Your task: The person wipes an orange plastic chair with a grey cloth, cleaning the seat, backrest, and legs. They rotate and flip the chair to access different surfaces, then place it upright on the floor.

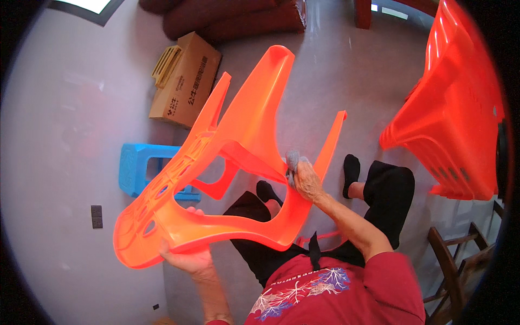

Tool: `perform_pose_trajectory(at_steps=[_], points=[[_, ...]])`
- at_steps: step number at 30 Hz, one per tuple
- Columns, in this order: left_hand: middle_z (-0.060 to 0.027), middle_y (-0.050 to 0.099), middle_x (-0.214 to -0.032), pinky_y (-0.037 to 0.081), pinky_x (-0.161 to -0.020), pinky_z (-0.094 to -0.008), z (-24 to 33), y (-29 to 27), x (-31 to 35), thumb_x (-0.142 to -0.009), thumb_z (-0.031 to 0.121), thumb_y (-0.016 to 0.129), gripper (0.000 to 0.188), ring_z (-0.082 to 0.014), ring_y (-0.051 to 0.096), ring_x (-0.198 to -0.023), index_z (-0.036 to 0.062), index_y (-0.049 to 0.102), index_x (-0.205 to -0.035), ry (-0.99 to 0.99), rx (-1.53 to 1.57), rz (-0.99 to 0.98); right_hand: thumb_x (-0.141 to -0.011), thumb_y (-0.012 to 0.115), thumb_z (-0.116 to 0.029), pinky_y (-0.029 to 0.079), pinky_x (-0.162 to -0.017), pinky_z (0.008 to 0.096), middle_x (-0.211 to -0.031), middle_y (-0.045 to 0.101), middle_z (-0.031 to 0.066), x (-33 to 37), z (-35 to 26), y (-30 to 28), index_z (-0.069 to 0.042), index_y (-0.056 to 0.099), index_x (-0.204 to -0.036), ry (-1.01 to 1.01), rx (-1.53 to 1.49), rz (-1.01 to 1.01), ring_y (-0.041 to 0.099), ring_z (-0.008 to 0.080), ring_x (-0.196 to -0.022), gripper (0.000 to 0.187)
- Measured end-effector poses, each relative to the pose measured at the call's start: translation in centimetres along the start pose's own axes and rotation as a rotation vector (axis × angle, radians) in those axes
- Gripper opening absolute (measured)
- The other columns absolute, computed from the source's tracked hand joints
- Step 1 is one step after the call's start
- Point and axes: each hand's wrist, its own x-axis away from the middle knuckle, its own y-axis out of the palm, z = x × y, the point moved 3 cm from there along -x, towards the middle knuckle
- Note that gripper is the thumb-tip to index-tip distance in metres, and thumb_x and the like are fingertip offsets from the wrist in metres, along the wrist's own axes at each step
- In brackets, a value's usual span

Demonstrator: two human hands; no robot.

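An orange plastic chair [254,116] is held up tilted in front of me, its legs pointing away and up. Oval cut-outs run along its panel on the left side. My left hand [189,259] grips the chair's edge at the lower left, with the thumb on the near side and fingertips showing over the rim. In my right hand [307,183] is a crumpled grey cloth [292,162], pressed against the frame between the legs on the right. Part of the cloth is hidden under the fingers.
Several orange chairs stand in a stack [460,114] at the right. A blue plastic stool [132,168] is by the left wall, near a cardboard box [187,81] with a yellow slatted piece [167,66] against it. A dark red sofa [233,19] lies beyond; a wooden chair [452,260] stands lower right.
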Motion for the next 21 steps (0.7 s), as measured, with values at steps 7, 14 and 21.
perform_pose_trajectory(at_steps=[7, 14, 21], points=[[-0.0218, 0.053, -0.124, 0.047, -0.092, -0.0504, 4.0, 4.6, -2.2, -0.086, 0.052, 0.051, 0.074, -0.0358, 0.057, -0.106, 0.002, 0.034, -0.137, 0.041, -0.063, -0.251, -0.081, 0.068, -0.025, 0.044, -0.052, 0.0305, -0.075, 0.056, 0.0062, -2.4, -4.5, -5.0, 0.0, 0.048, -0.112, 0.352, -0.779, -0.429, 0.056, 0.0159, -0.063, 0.045], [-0.0147, 0.055, -0.103, 0.055, -0.074, -0.0361, -3.4, 2.6, 1.5, -0.075, 0.001, 0.07, 0.071, -0.0208, 0.06, -0.083, 0.0008, 0.031, -0.134, 0.101, -0.503, -0.148, -0.082, 0.07, -0.022, 0.041, -0.045, 0.026, -0.069, 0.052, 0.0028, -1.5, -6.2, -4.6, -0.003, 0.045, -0.117, 0.477, -1.063, -0.327, 0.052, 0.0108, -0.054, 0.047], [-0.0112, 0.049, -0.088, 0.052, -0.061, -0.0325, -1.3, 2.2, 1.4, -0.071, -0.01, 0.054, 0.06, -0.0166, 0.055, -0.068, 0.0009, 0.035, -0.127, 0.157, -0.517, -0.235, -0.077, 0.059, -0.03, 0.046, -0.067, 0.0457, -0.082, 0.061, 0.0142, 3.4, -5.2, -6.5, -0.002, 0.055, -0.087, -0.117, 0.079, -0.356, 0.057, 0.034, -0.088, 0.03]])
